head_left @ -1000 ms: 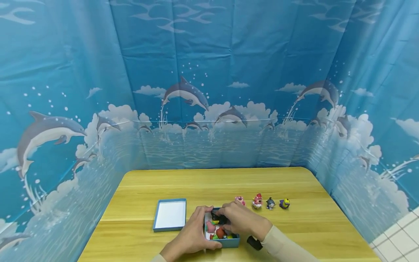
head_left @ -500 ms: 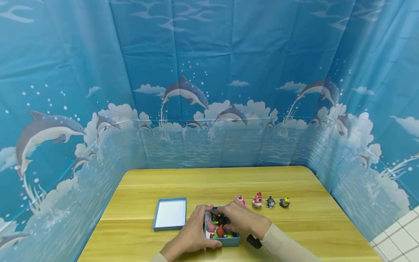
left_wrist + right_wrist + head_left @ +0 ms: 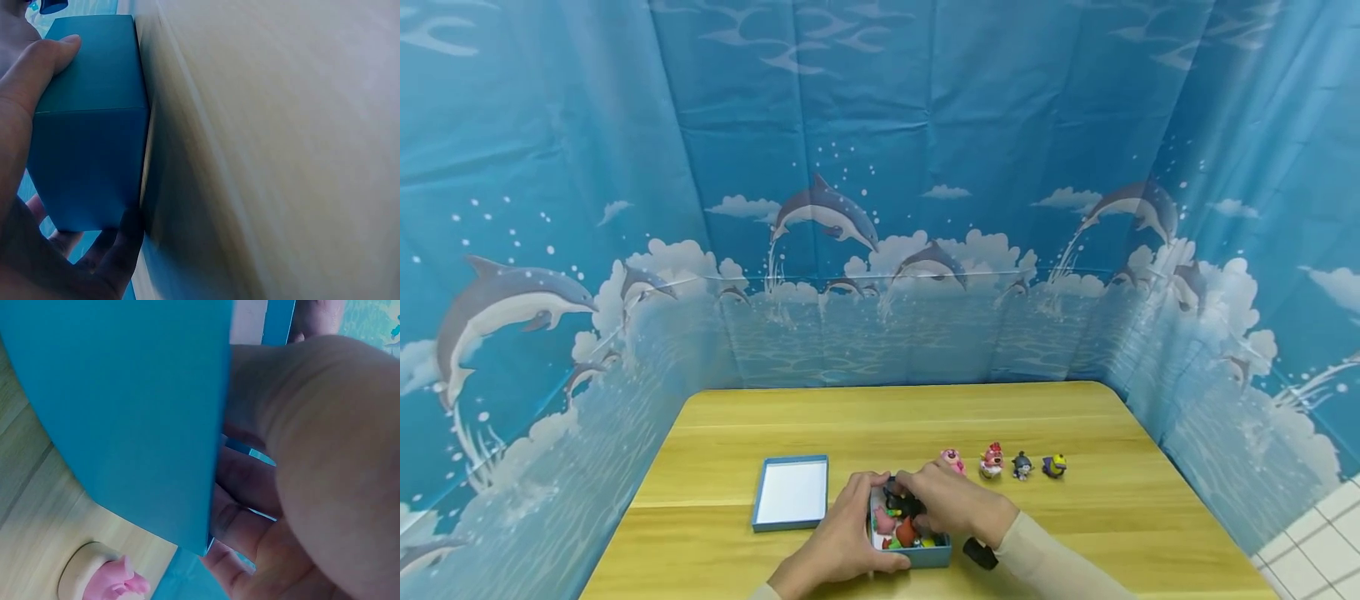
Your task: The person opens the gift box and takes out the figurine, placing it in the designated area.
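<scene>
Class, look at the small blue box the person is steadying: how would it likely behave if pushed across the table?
The blue box looks like thin card, so probably light and likely to slide on the smooth wooden table. The left hand grips its side, which suggests it shifts easily. The small figures inside add some weight and might rattle.

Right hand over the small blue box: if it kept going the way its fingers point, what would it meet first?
Probably the black toy figure in the small blue cardboard box; the right hand reaches leftward into it, fingertips already at that figure, though depth is unclear.
</scene>
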The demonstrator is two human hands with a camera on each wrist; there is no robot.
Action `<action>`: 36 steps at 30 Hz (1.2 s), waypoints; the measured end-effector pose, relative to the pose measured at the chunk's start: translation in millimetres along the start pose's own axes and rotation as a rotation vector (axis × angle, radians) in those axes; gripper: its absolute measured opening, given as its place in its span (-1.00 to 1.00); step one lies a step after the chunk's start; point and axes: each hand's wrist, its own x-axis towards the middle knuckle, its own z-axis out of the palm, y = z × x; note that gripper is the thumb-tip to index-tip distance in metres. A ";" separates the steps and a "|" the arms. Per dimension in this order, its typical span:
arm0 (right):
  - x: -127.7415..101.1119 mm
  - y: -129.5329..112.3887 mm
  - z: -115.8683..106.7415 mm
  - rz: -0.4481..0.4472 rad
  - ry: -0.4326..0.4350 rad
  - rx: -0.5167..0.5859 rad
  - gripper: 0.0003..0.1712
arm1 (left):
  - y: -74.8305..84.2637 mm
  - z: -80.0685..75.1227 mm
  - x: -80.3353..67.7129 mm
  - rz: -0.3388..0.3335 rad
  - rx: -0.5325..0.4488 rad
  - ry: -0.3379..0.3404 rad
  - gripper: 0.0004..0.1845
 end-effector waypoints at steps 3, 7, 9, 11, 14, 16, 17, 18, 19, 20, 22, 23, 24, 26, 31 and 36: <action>-0.4 -0.9 0.8 0.002 0.011 -0.016 -0.49 | 0.1 0.0 -0.8 0.006 0.001 0.002 0.27; -0.2 -2.0 1.6 -0.001 0.016 -0.032 -0.48 | 0.1 -0.7 -1.8 0.010 0.004 0.008 0.27; 0.0 -1.7 2.0 -0.001 0.016 -0.040 -0.48 | 0.0 -0.8 -1.8 0.011 0.008 0.011 0.28; 0.2 -1.1 2.1 0.000 0.015 -0.043 -0.48 | 0.1 -1.4 -1.2 0.012 0.011 0.012 0.28; 0.7 -0.3 2.1 -0.003 0.016 -0.047 -0.48 | 0.9 -2.5 -0.6 0.007 0.010 0.008 0.29; 0.8 0.0 2.3 -0.004 0.012 -0.050 -0.47 | 1.3 -2.8 -0.6 0.005 0.006 0.004 0.28; 0.8 0.0 2.4 -0.004 0.010 -0.052 -0.47 | 1.2 -2.7 -0.8 0.003 0.004 0.003 0.28; 0.9 0.0 2.6 -0.006 0.009 -0.056 -0.47 | 1.2 -2.5 -0.9 0.004 0.003 0.002 0.28; 0.8 0.0 2.8 -0.007 0.008 -0.058 -0.47 | 1.0 -2.3 -1.1 0.003 0.004 0.002 0.28; 1.0 0.0 2.9 -0.008 0.007 -0.058 -0.47 | 0.7 -2.0 -1.3 0.002 0.005 0.003 0.28; 1.0 0.0 3.1 -0.011 0.009 -0.060 -0.47 | 0.0 -1.2 -1.4 0.001 0.005 0.004 0.29; 1.0 -0.1 3.1 -0.013 0.011 -0.059 -0.47 | -0.4 -1.0 -1.4 0.001 0.007 0.004 0.29; 0.9 -0.2 3.1 -0.016 0.012 -0.058 -0.47 | -0.7 -0.8 -1.5 0.000 0.006 0.004 0.29; 0.9 -0.2 2.9 -0.022 0.014 -0.052 -0.46 | -1.5 -0.5 -1.4 -0.002 0.002 0.005 0.29; 0.7 1.1 3.5 -0.033 0.015 -0.043 -0.45 | -1.8 -0.5 -0.9 -0.002 -0.003 -0.002 0.29; -0.1 1.7 3.4 -0.040 0.026 -0.054 -0.44 | -0.8 -0.9 -0.8 -0.002 0.001 -0.003 0.29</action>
